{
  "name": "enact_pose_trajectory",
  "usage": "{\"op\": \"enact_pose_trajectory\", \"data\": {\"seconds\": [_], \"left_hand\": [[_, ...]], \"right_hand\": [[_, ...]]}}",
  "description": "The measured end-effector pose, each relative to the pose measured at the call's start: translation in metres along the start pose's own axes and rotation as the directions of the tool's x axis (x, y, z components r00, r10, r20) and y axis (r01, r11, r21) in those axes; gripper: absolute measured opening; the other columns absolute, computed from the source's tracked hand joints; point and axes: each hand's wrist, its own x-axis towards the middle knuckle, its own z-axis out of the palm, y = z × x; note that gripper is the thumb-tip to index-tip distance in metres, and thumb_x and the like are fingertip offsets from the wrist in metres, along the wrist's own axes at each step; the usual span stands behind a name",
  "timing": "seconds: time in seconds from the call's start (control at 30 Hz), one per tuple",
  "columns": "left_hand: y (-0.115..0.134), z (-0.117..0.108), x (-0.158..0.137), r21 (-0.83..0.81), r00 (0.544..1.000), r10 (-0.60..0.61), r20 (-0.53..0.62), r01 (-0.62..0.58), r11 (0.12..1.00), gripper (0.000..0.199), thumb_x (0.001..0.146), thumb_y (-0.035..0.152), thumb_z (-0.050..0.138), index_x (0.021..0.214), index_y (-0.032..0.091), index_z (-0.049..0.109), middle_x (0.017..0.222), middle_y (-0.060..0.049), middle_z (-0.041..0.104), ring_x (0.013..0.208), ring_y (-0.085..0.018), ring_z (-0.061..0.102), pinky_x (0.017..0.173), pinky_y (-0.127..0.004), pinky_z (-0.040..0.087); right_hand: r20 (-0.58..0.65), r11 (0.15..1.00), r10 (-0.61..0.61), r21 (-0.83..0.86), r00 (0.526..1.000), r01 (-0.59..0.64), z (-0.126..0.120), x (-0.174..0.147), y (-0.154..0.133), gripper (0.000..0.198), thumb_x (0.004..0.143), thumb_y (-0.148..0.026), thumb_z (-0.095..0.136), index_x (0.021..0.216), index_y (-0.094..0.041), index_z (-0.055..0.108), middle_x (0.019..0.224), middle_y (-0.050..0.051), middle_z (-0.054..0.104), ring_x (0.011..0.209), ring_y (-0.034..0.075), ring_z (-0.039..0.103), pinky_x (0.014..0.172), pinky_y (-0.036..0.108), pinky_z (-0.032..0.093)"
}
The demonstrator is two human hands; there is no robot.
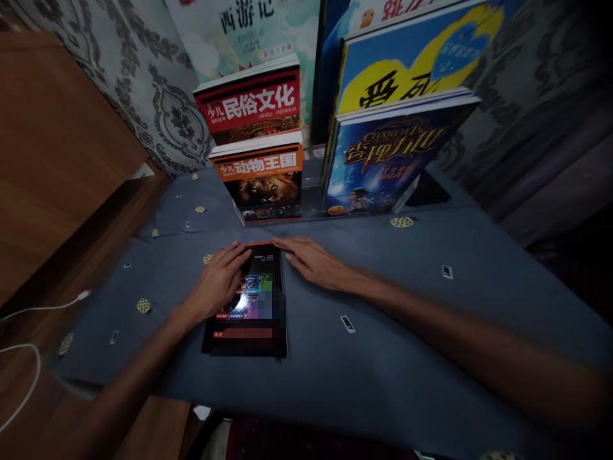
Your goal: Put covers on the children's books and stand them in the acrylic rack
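A dark book (249, 306) with colourful pictures on its cover lies flat on the blue-grey cloth (345, 383) in front of me. Across its upper left part rests my left hand (223, 278), fingers stretched out and lying flat. My right hand (311, 259) is at the book's top right corner, its fingers extended and the fingertips touching or nearly touching the edge. Neither hand grips the book. Part of the cover's left side is hidden under my left hand, and the lower part looks pixelated.
Behind stand several upright books: an orange one with a lion (265, 182), a red one (251, 105), a blue one (383, 160) and a blue-yellow one (412, 64). A dark flat object (426, 190) lies behind at right. A white cable (48, 308) runs at left near a wooden panel (57, 140).
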Motion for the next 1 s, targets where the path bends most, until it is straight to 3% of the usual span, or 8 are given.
{"op": "enact_pose_trajectory", "data": {"seconds": [0.2,0.37,0.6,0.77,0.9,1.0], "left_hand": [[0.017,0.004,0.022,-0.047,0.993,0.113,0.026,-0.111,0.993,0.042,0.102,0.025,0.039,0.141,0.025,0.055,0.135,-0.013,0.051,0.127,-0.027,0.047,0.107,-0.052,0.042],[0.024,0.001,0.023,-0.114,0.985,0.153,0.077,-0.144,0.983,0.042,0.101,0.025,0.041,0.14,0.028,0.057,0.132,-0.012,0.049,0.125,-0.027,0.045,0.107,-0.051,0.041],[0.04,-0.01,0.006,-0.194,0.965,0.235,0.12,-0.209,0.958,0.039,0.102,0.034,0.046,0.138,0.03,0.059,0.133,-0.011,0.048,0.127,-0.026,0.044,0.11,-0.049,0.038],[0.053,-0.019,-0.014,-0.223,0.943,0.271,0.195,-0.226,0.948,0.041,0.1,0.043,0.049,0.138,0.033,0.058,0.134,-0.01,0.049,0.13,-0.029,0.043,0.11,-0.053,0.039],[0.062,-0.025,-0.033,-0.244,0.917,0.311,0.249,-0.251,0.937,0.048,0.095,0.049,0.058,0.141,0.036,0.054,0.141,-0.009,0.048,0.132,-0.031,0.043,0.115,-0.06,0.032],[0.067,-0.027,-0.043,-0.241,0.913,0.323,0.251,-0.264,0.934,0.047,0.097,0.043,0.057,0.143,0.036,0.051,0.144,-0.01,0.045,0.136,-0.03,0.042,0.117,-0.061,0.028]], "right_hand": [[0.002,1.0,-0.009,0.006,1.0,0.009,0.002,0.0,0.001,0.05,0.099,-0.022,0.036,0.148,-0.018,0.044,0.147,0.012,0.055,0.135,0.026,0.051,0.112,0.055,0.041],[-0.012,0.999,-0.04,-0.007,0.999,0.04,0.005,0.001,0.003,0.048,0.1,-0.023,0.037,0.147,-0.02,0.045,0.143,0.011,0.058,0.133,0.026,0.052,0.112,0.053,0.041],[0.01,0.998,-0.046,-0.051,0.999,0.046,0.004,0.004,0.0,0.045,0.098,-0.02,0.037,0.141,-0.012,0.049,0.136,0.015,0.061,0.128,0.029,0.055,0.111,0.053,0.04],[-0.005,0.997,-0.064,-0.044,0.998,0.064,0.007,0.002,0.004,0.046,0.1,-0.022,0.036,0.144,-0.017,0.047,0.139,0.012,0.059,0.13,0.028,0.053,0.111,0.054,0.039],[0.0,0.996,-0.079,-0.044,0.997,0.079,0.007,0.001,0.006,0.046,0.101,-0.023,0.035,0.144,-0.018,0.046,0.14,0.011,0.059,0.13,0.028,0.053,0.112,0.054,0.038],[0.001,0.996,-0.078,-0.051,0.997,0.078,0.007,0.001,0.004,0.046,0.101,-0.023,0.035,0.145,-0.018,0.046,0.14,0.012,0.059,0.13,0.028,0.053,0.112,0.054,0.038]]}}
